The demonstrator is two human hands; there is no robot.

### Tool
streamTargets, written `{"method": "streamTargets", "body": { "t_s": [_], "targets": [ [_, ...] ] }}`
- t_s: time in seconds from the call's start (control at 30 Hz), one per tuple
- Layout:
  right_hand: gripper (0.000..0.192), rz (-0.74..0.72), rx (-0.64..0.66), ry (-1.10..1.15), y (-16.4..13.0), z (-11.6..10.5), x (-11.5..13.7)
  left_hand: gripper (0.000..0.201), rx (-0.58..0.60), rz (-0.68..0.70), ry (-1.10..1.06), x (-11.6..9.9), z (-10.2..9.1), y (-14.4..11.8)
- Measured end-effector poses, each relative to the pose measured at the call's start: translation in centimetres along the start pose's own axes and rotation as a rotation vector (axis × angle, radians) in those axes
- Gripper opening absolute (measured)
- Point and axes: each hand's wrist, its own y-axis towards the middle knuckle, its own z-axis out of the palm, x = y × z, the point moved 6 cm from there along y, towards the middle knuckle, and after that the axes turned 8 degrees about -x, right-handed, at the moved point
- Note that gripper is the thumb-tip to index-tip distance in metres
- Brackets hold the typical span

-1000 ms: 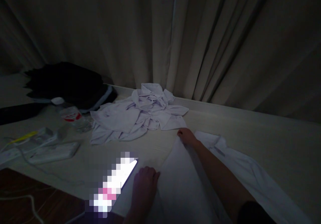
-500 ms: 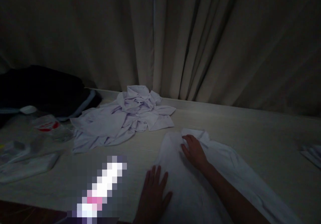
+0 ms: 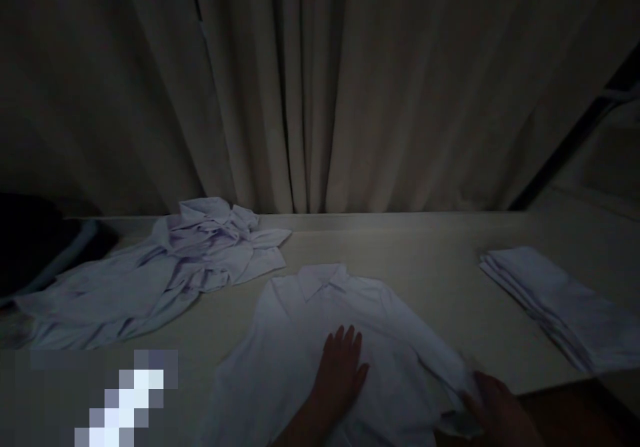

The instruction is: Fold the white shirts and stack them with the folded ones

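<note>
On the near table [image 3: 430,247] lay the white shirt [image 3: 320,327], collar far, long axis near-far; left hand [image 3: 340,370] flat, fingers spread, mid-body; right hand [image 3: 493,407] pinching its right sleeve.

Open tabletop [image 3: 430,247] runs in a wide bare strip between the spread white shirt [image 3: 320,313] and the folded stack [image 3: 560,300] at right; a hand can pass there freely. Narrower bare gap between the shirt and the crumpled shirt pile [image 3: 165,267] at left, reaching toward the near edge. The pile blocks the left rear; a dark bundle [image 3: 35,247] sits behind it at far left. Curtain [image 3: 320,87] closes off the whole back edge. Left hand [image 3: 340,370] lies flat on the shirt, right hand [image 3: 500,410] at its near right edge, so the near centre is occupied.
</note>
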Motion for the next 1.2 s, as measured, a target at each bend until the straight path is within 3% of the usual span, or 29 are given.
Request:
{"method": "streamTargets", "body": {
  "t_s": [0.1, 0.17, 0.3, 0.43, 0.5, 0.6, 0.7, 0.77, 0.87, 1.0, 1.07, 1.13, 1.2],
  "targets": [
    [0.040, 0.068, 0.000, 0.005, -0.4, 0.4, 0.4, 0.074, 0.110, -0.049, -0.055, -1.8, 2.4, 0.4],
    [0.039, 0.116, 0.077, 0.028, 0.5, 0.0, -0.4, 0.087, 0.148, -0.061, -0.057, -2.1, 3.2, 0.2],
    [0.033, 0.117, 0.175, -0.087, 5.4, -3.4, -1.0, 0.094, 0.185, -0.037, -0.052, -2.1, 3.3, -0.3],
    [0.020, -0.102, 0.092, -0.427, 12.4, -8.1, 3.3, 0.095, 0.178, -0.035, -0.036, -2.0, 3.2, -0.1],
    [0.018, -0.127, -0.013, -0.558, 14.1, -9.6, 5.2, 0.094, 0.165, -0.034, -0.027, -1.9, 3.5, -0.1],
    [0.018, -0.123, -0.044, -0.594, 12.5, -9.0, 4.6, 0.096, 0.128, -0.062, -0.027, -1.6, 4.3, -0.1],
    [0.017, -0.045, 0.096, -0.533, 8.2, -6.6, 0.1, 0.097, 0.087, -0.068, -0.033, -1.4, 4.9, -0.2],
    [0.014, 0.017, 0.112, -0.528, 6.9, -6.6, -2.8, 0.097, 0.075, -0.051, -0.034, -1.4, 5.1, -0.3],
    [0.014, -0.030, 0.025, -0.620, 9.7, -9.9, -3.0, 0.098, 0.086, -0.045, -0.047, -1.5, 4.7, -0.2],
    [0.014, -0.066, -0.202, -0.822, 17.7, -18.5, 1.9, 0.098, 0.110, -0.046, -0.092, -1.7, 4.2, 0.0],
    [0.014, -0.090, -0.366, -0.882, 19.8, -22.0, 4.1, 0.098, 0.103, -0.056, -0.088, -1.7, 4.4, 0.1],
    [0.014, -0.097, -0.449, -0.886, 19.4, -23.3, 4.5, 0.098, 0.090, -0.068, -0.059, -1.7, 4.7, 0.0],
    [0.013, -0.070, -0.383, -0.804, 17.1, -22.0, 2.3, 0.098, 0.078, -0.083, -0.019, -1.6, 4.8, -0.1]
  ]
}}
